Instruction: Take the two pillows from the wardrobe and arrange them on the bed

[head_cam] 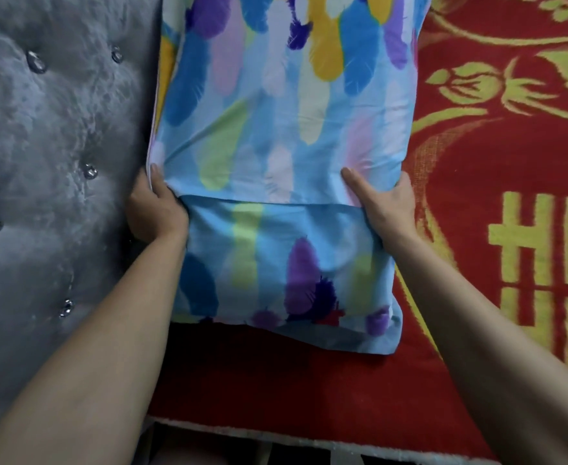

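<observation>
A pillow (286,129) in a light-blue case printed with coloured feathers lies on the bed, its left edge against the headboard. The case's open flap folds over at the near end. My left hand (155,209) grips the pillow's left edge, thumb on top. On the right side, my right hand (383,206) holds the other edge with the thumb pressed onto the fabric. Only this one pillow is in view.
A grey tufted headboard (51,162) with crystal buttons fills the left. A red blanket (510,162) with a yellow-green pattern covers the bed to the right and under the pillow. The mattress edge (309,437) runs along the bottom.
</observation>
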### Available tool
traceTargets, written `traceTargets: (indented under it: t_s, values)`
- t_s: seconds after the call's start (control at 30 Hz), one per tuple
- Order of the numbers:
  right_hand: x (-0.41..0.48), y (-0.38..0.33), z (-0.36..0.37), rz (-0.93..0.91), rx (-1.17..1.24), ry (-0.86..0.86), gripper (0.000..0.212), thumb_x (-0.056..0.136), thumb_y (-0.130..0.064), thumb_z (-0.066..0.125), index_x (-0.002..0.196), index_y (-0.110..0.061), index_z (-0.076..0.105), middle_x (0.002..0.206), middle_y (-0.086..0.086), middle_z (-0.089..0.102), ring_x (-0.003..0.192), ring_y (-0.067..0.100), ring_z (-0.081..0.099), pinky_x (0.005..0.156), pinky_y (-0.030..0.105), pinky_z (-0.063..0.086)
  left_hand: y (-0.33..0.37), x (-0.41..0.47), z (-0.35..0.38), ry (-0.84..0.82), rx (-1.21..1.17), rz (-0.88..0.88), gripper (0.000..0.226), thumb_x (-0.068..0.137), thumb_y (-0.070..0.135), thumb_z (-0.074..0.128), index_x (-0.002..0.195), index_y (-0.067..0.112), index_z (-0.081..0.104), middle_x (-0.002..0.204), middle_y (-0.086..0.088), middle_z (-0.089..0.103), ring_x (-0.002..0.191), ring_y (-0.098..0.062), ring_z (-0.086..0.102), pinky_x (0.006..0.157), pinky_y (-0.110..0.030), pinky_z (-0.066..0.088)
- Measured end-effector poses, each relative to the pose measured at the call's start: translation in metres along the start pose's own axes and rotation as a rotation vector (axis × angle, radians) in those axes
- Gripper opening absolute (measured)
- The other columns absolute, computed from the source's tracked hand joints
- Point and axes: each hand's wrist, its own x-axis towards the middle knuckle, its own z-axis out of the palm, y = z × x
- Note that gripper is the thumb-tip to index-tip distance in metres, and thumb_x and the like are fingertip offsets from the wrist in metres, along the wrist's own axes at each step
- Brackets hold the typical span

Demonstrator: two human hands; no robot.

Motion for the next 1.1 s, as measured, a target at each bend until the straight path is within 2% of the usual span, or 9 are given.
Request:
traceTargets:
  t_s: [0.1,0.27,0.37,0.43,0.47,0.53,0.63,0.83,1.1]
  values:
    - [0.001,0.008,0.005,0.014,-0.148,0.016,0.097,0.045,-0.082,0.077,0.116,-0.020,0.053,0.118,0.000,0.061,0.110,0.021,0.060,0.098,0.041,0.049,-0.007,0.004,0.005,-0.155,0.067,-0.005,0.047,0.099,0.047,0.034,0.106,0.012,0.064,0.106,-0.024,0.067,0.094,-0.044,0.061,0.067,-0.039,0.038]
    - [0.019,-0.001,0.002,0.317,-0.296,-0.038,0.139,0.036,-0.087,0.074,0.144,-0.011,0.033,0.146,0.015,0.037,0.134,0.035,0.043,0.108,0.044,0.039,0.017,0.033,0.013,-0.469,0.116,-0.151,0.047,0.099,0.043,0.044,0.119,0.005,0.064,0.126,-0.024,0.062,0.115,-0.040,0.059,0.091,-0.040,0.046]
    - [0.006,-0.005,0.005,0.038,-0.436,0.261,0.121,0.045,-0.084,0.071,0.137,-0.011,0.040,0.137,0.014,0.040,0.127,0.037,0.045,0.105,0.047,0.039,0.037,0.031,0.007,-0.332,0.097,-0.095,0.043,0.098,0.034,0.045,0.131,0.010,0.054,0.134,-0.021,0.056,0.123,-0.038,0.052,0.100,-0.041,0.041]
    - [-0.006,-0.005,0.011,-0.285,-0.479,0.396,0.102,0.064,-0.068,0.070,0.145,-0.017,0.037,0.149,0.017,0.033,0.136,0.036,0.035,0.108,0.048,0.032,0.051,0.020,0.000,-0.136,0.051,0.172,0.050,0.098,0.032,0.043,0.144,0.013,0.043,0.146,-0.022,0.044,0.134,-0.037,0.041,0.108,-0.041,0.031]
    - [-0.009,-0.005,0.015,-0.403,-0.501,0.380,0.095,0.071,-0.062,0.067,0.150,-0.021,0.034,0.156,0.019,0.026,0.141,0.036,0.028,0.110,0.049,0.027,0.056,0.011,-0.002,-0.107,0.067,0.330,0.053,0.099,0.037,0.041,0.147,0.017,0.039,0.151,-0.023,0.036,0.139,-0.037,0.034,0.112,-0.042,0.026]
    - [-0.017,0.000,0.026,-0.510,-0.607,0.183,0.080,0.083,-0.062,0.056,0.152,-0.028,0.032,0.163,0.018,0.015,0.148,0.040,0.016,0.115,0.055,0.018,0.053,-0.012,0.000,-0.234,0.180,0.514,0.059,0.097,0.054,0.035,0.150,0.028,0.034,0.160,-0.017,0.022,0.146,-0.036,0.020,0.116,-0.050,0.016]
    - [-0.039,0.027,0.035,-0.552,-0.799,-0.011,0.075,0.091,-0.067,0.039,0.155,-0.028,0.028,0.165,0.016,0.006,0.150,0.044,0.003,0.118,0.061,0.007,0.019,-0.053,0.002,-0.411,0.281,0.504,0.067,0.093,0.064,0.029,0.153,0.033,0.024,0.163,-0.012,0.012,0.149,-0.034,0.011,0.117,-0.060,0.010]
    - [-0.088,0.082,0.020,-0.623,-0.889,-0.020,0.083,0.090,-0.074,0.033,0.156,-0.025,0.024,0.165,0.017,0.009,0.151,0.042,0.004,0.118,0.061,0.012,-0.027,-0.105,-0.003,-0.264,0.308,0.558,0.071,0.094,0.066,0.029,0.154,0.029,0.022,0.162,-0.016,0.017,0.149,-0.034,0.014,0.116,-0.060,0.016]
    - [-0.118,0.132,0.005,-0.589,-0.975,-0.112,0.087,0.088,-0.077,0.033,0.156,-0.026,0.019,0.163,0.025,-0.001,0.149,0.047,-0.001,0.113,0.068,0.019,-0.063,-0.162,-0.015,-0.338,0.378,0.469,0.075,0.095,0.065,0.027,0.156,0.023,0.014,0.161,-0.023,0.009,0.148,-0.043,0.004,0.113,-0.068,0.010]
